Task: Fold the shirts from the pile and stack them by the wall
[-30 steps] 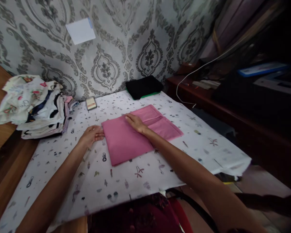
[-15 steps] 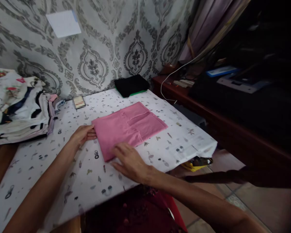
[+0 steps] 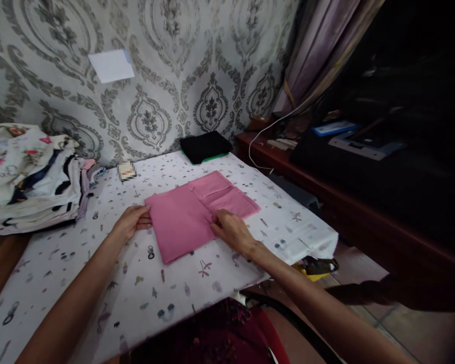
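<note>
Cloth (image 3: pixel 180 220) looks light and soft — best held by its edges. Left hand (image 3: pixel 131 222) and right hand (image 3: pixel 234 233) touch it; whether either grips, I cannot tell.

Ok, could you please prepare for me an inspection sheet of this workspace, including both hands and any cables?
Surface: table under a white printed cover.
Job's things: pink cloth, folded, lying flat, wrinkled near the right hand.
Clutter: pile of clothes at the left; small card, blurred; folded black cloth at the far edge.
Hands: left hand at the pink cloth's left edge; right hand at its near side, fingers curled; grips cannot be told.
Cables: white cable looping near the table's right edge.
Surroundings: patterned wall behind, dark red furniture at the right.
</note>
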`<state>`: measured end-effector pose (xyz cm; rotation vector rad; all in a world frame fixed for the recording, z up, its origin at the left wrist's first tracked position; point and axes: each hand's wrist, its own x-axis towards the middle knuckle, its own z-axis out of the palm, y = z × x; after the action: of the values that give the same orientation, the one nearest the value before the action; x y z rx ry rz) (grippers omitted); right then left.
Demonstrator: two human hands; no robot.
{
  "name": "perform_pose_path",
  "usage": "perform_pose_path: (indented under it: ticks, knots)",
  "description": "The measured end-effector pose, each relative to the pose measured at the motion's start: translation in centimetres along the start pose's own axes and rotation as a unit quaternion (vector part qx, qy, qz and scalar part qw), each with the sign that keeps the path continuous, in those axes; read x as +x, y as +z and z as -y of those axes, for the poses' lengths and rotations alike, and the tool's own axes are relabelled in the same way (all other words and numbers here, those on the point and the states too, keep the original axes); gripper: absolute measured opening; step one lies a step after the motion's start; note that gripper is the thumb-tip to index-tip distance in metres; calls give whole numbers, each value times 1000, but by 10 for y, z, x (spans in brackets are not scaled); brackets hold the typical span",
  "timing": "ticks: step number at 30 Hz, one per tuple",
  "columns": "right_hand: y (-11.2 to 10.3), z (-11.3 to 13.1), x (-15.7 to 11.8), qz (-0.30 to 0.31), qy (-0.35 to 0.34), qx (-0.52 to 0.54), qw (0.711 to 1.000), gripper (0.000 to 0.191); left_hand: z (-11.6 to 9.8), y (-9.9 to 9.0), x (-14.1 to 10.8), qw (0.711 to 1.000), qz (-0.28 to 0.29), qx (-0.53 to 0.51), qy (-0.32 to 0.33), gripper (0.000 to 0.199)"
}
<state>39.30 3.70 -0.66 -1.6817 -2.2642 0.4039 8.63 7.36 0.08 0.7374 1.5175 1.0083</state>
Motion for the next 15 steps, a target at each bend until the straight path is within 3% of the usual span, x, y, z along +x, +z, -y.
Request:
perform_pose_path:
  ticks: [3, 6, 9, 12, 15]
  knots:
    - [-3, 1, 1, -15, -41, 13, 999, 11, -1, 0, -1, 1000, -3, 2, -1, 22]
    - [-5, 1, -2, 9, 11, -38, 999, 11, 0, 0, 0, 1000, -4, 2, 1, 23]
    - [0, 8, -13, -15, 39, -71, 997, 21, 1, 0, 2, 1000, -12, 1, 2, 23]
    - [15, 29, -29, -48, -107, -51, 992, 22, 2, 1, 8, 999, -34, 0, 3, 25]
    - [35, 57, -38, -42, -265, -22, 963, 41, 2, 6, 13, 999, -49, -1, 2, 24]
